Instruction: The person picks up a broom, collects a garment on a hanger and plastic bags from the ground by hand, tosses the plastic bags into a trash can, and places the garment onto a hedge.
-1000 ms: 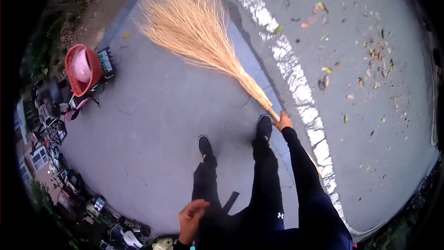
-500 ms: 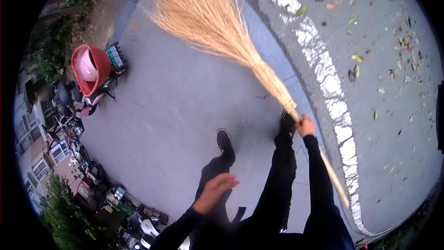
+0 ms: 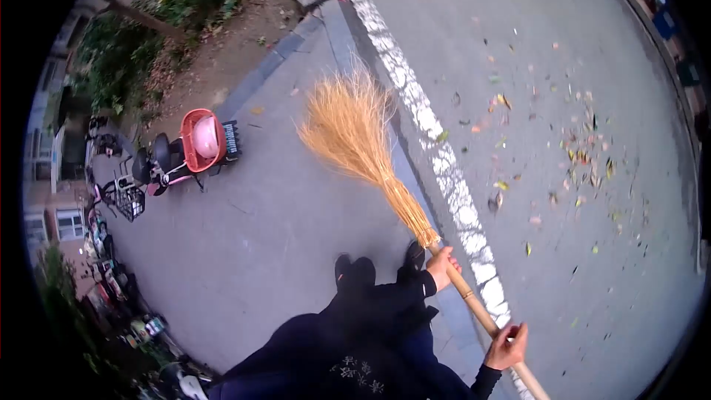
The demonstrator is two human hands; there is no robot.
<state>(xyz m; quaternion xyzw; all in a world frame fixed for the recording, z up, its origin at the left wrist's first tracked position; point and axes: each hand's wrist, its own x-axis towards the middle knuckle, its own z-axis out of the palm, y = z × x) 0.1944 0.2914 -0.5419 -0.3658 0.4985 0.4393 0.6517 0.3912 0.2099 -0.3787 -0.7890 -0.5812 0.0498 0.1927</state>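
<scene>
Golden-tan twigs, bound into a fan-shaped broom head (image 3: 352, 130), are pointed away from the body over smooth grey pavement (image 3: 244, 252), beside a cracked white painted line (image 3: 464, 211); whether the ground is touched cannot be told. Just behind the binding, the round pale bamboo handle (image 3: 471, 300) is gripped by the left hand (image 3: 442, 267), its fingers closed around it. Lower down, the handle is met by the right hand (image 3: 507, 348), its fingers curled, though how firmly they are closed cannot be told. Beyond the line, dark grey asphalt (image 3: 637, 252) is strewn with small yellow, green and brown leaves (image 3: 581, 155).
</scene>
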